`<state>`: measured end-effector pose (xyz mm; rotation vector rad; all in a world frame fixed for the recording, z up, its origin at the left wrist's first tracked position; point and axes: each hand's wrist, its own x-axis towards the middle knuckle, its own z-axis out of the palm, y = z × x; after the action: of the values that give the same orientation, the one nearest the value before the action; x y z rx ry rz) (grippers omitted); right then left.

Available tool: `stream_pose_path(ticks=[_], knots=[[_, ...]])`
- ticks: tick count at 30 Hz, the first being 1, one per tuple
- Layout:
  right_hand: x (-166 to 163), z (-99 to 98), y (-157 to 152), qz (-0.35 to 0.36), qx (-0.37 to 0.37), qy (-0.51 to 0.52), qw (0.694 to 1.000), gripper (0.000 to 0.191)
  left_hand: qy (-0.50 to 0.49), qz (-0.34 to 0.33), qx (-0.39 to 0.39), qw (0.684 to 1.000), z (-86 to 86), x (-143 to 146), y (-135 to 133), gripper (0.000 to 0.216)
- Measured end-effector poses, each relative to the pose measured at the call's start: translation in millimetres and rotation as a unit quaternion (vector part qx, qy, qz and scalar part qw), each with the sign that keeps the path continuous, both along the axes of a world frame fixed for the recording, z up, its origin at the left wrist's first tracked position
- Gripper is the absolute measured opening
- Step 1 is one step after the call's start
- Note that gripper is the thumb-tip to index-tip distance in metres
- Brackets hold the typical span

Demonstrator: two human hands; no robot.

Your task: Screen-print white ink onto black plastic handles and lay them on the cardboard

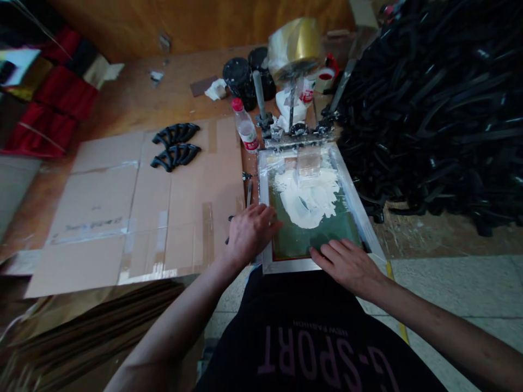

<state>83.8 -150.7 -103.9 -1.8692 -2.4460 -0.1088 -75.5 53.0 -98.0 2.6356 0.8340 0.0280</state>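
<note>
A screen-printing frame (265, 179) with a green mesh lies hinged on the bench, white ink (306, 201) spread over its upper half. My left hand (250, 231) rests on the frame's left edge, fingers curled over the rim. My right hand (347, 264) lies flat on the near edge of the frame, fingers stretched out toward the mesh. A clear squeegee (308, 162) sits at the top of the ink.
Flattened cardboard (134, 207) covers the bench at left, with two stacks of black curved parts (175, 144) on it. A plastic bottle (245, 126), black tins (239, 79) and a gold foil roll (295, 46) stand behind the frame. A big heap of black parts (441, 109) fills the right.
</note>
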Motion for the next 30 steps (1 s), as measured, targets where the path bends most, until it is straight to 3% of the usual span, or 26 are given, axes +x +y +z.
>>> stream_pose_path(ticks=[3, 9, 16, 23, 30], knots=[[0, -3.8, -1, -0.002, 0.0, 0.002, 1.0, 0.031, 0.027, -0.068, -0.024, 0.997, -0.2, 12, -6, 0.024], [0, -6.3, -3, -0.004, 0.009, -0.007, 1.0, 0.029, 0.089, -0.091, -0.009, 0.992, -2.2, 26, -20, 0.031], [0, -7.7, -3, -0.008, 0.01, 0.009, 1.0, 0.028, 0.099, -0.091, -0.007, 0.991, -5.3, 33, -22, 0.032], [0, -6.7, -3, -0.004, 0.021, 0.022, 1.0, 0.027, 0.073, -0.06, -0.058, 0.994, -5.3, 37, -21, 0.03], [-1, -9.9, -4, -0.008, 0.022, 0.02, 1.0, 0.026, 0.084, -0.09, -0.023, 0.992, -12.3, 34, -22, 0.032]])
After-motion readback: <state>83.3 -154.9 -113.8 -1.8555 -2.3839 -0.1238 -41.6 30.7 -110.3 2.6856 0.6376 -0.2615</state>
